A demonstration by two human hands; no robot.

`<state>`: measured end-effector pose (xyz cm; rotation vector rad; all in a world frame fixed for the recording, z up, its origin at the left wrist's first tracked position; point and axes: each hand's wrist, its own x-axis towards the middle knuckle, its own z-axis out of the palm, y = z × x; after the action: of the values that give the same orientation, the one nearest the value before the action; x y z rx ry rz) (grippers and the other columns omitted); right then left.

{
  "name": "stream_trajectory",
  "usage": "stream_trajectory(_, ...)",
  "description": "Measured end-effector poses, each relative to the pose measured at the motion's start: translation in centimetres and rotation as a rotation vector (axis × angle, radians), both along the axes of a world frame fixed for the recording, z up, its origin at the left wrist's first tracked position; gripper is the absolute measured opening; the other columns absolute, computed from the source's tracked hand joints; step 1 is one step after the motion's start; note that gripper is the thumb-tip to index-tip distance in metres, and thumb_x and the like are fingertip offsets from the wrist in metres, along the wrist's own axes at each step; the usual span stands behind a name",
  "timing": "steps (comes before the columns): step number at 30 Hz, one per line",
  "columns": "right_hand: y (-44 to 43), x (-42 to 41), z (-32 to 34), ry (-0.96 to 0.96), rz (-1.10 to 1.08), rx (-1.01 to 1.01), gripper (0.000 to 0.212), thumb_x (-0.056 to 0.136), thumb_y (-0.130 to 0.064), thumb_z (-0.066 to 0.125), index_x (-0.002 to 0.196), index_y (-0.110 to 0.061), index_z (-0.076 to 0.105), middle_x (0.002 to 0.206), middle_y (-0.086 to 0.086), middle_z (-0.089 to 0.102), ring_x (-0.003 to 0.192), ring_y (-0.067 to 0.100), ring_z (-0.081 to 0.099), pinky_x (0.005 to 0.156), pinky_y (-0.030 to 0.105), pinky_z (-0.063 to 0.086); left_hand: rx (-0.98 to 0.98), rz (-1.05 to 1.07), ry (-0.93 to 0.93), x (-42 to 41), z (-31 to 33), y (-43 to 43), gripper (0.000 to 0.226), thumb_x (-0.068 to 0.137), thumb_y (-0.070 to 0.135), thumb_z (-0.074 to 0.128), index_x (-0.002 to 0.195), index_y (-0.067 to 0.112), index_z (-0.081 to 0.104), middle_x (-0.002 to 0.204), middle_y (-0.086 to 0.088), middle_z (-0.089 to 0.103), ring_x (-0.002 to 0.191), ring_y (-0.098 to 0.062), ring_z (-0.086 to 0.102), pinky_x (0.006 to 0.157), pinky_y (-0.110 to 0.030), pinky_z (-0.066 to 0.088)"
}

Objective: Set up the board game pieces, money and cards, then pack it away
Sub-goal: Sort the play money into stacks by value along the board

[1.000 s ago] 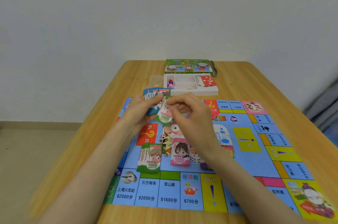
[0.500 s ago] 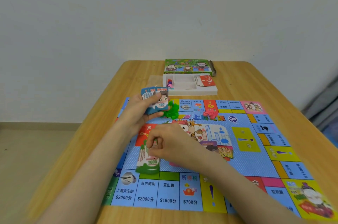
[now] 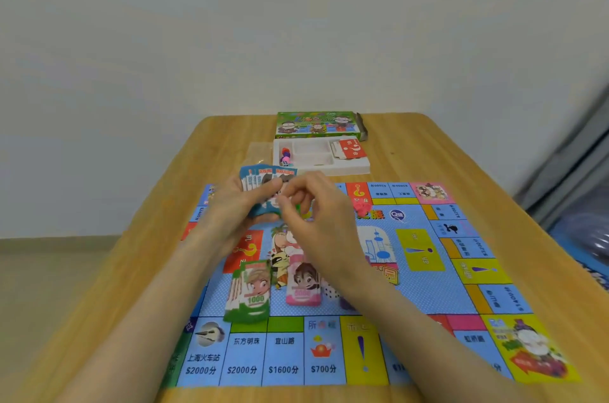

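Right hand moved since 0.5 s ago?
Yes. The right hand left the green stack and went up the board to the blue notes in the left hand.

Wooden table [image 3: 428,152], white wall [image 3: 296,23]

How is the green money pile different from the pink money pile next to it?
The green pile shows a light-haired cartoon face and reads 1000. The pink pile shows a dark-haired face, and its number is too blurry to read. The green pile's notes have slipped sideways, so their edges show on its left, while the pink pile looks tidy. Both are play money lying side by side on the game board.
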<state>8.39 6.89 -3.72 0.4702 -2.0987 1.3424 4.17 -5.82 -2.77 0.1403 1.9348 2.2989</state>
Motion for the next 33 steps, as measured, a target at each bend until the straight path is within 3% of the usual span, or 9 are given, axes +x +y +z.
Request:
stream_trajectory(5, 2.1, -1.1, 0.9, -0.191, -0.158, -0.265, 0.028, 0.081, -0.014, 0.071, 0.098, -0.022, 0.05, 0.084, -0.012, 0.041, 0.074, 0.003, 0.041, 0.067, 0.011, 0.035, -0.059, -0.039, 0.029, 0.7, 0.5, 1.3, 0.03, 0.069, 0.018, 0.069, 0.097, 0.005, 0.065, 0.071, -0.002, 0.073, 0.056, -0.014, 0.069, 0.043, -0.018, 0.052)
stream_trajectory(9, 2.9, -1.6, 1.5, -0.305, -0.041, -0.286, 0.017, 0.084, -0.012, 0.068, 0.088, -0.023, 0.055, 0.074, -0.006, 0.051, 0.064, 0.007, 0.049, 0.062, 0.022, 0.045, -0.064, -0.05, 0.058, 0.9, 1.0, 2.2, 0.022, 0.074, 0.012, 0.069, 0.095, 0.007, 0.065, 0.069, 0.001, 0.072, 0.056, -0.013, 0.069, 0.043, -0.018, 0.052)
stream_trajectory(11, 3.6, -1.5, 1.9, -0.316, -0.017, -0.226, 0.018, 0.085, -0.009, 0.065, 0.084, -0.024, 0.056, 0.072, -0.002, 0.051, 0.067, 0.015, 0.052, 0.065, 0.035, 0.048, -0.072, -0.064, 0.051, 1.0, 1.2, 2.8, 0.021, 0.079, 0.007, 0.068, 0.1, 0.005, 0.063, 0.069, 0.002, 0.072, 0.057, -0.013, 0.069, 0.043, -0.018, 0.051)
stream_trajectory(13, 4.7, -1.2, 2.6, -0.361, 0.02, -0.149, 0.016, 0.086, -0.009, 0.064, 0.088, -0.022, 0.057, 0.075, 0.001, 0.053, 0.068, 0.021, 0.056, 0.066, 0.038, 0.05, -0.082, -0.081, 0.036, 1.0, 1.5, 3.3, 0.022, 0.08, 0.006, 0.068, 0.101, 0.005, 0.063, 0.068, 0.002, 0.072, 0.058, -0.012, 0.069, 0.043, -0.019, 0.051)
stream_trajectory(18, 8.3, -0.8, 3.5, -0.509, 0.187, -0.044, 0.018, 0.089, -0.002, 0.06, 0.094, -0.018, 0.057, 0.075, 0.004, 0.057, 0.05, 0.006, 0.057, 0.052, 0.02, 0.049, -0.113, -0.163, 0.001, 1.4, 1.7, 5.3, 0.019, 0.08, 0.009, 0.069, 0.098, 0.009, 0.063, 0.073, -0.003, 0.073, 0.061, -0.017, 0.071, 0.047, -0.021, 0.054)
stream_trajectory(22, 12.2, -0.8, 3.6, -0.69, 0.314, -0.028, 0.016, 0.092, -0.004, 0.056, 0.107, -0.005, 0.061, 0.083, 0.013, 0.062, 0.054, 0.009, 0.057, 0.056, 0.02, 0.049, -0.112, -0.229, 0.008, 2.0, 1.3, 7.7, 0.021, 0.082, 0.008, 0.068, 0.103, 0.008, 0.063, 0.083, -0.007, 0.073, 0.067, -0.017, 0.071, 0.05, -0.022, 0.055)
stream_trajectory(27, 16.2, -0.7, 3.3, -0.844, 0.357, -0.035, 0.012, 0.088, -0.004, 0.058, 0.081, -0.01, 0.065, 0.062, 0.0, 0.066, 0.052, 0.008, 0.055, 0.054, 0.018, 0.044, -0.013, -0.226, -0.054, 2.4, 0.5, 9.7, 0.009, 0.088, 0.005, 0.062, 0.096, 0.009, 0.061, 0.071, -0.005, 0.072, 0.062, -0.018, 0.071, 0.051, -0.022, 0.055)
stream_trajectory(30, 17.0, -0.2, 3.2, -0.913, 0.469, 0.109, 0.02, 0.087, -0.004, 0.06, 0.072, -0.015, 0.068, 0.062, 0.0, 0.067, 0.051, 0.009, 0.055, 0.05, 0.017, 0.043, -0.01, -0.215, -0.026, 2.4, 0.4, 9.9, 0.008, 0.09, 0.005, 0.059, 0.098, 0.002, 0.057, 0.071, -0.008, 0.071, 0.061, -0.021, 0.07, 0.052, -0.021, 0.055)
stream_trajectory(33, 16.5, 0.1, 3.2, -0.999, 0.564, 0.314, 0.012, 0.086, -0.009, 0.065, 0.075, -0.015, 0.064, 0.062, -0.001, 0.068, 0.048, 0.009, 0.056, 0.05, 0.02, 0.04, -0.048, -0.188, 0.035, 2.8, 0.0, 9.8, 0.009, 0.094, 0.011, 0.054, 0.093, 0.002, 0.053, 0.063, -0.004, 0.063, 0.054, -0.019, 0.067, 0.048, -0.021, 0.054)
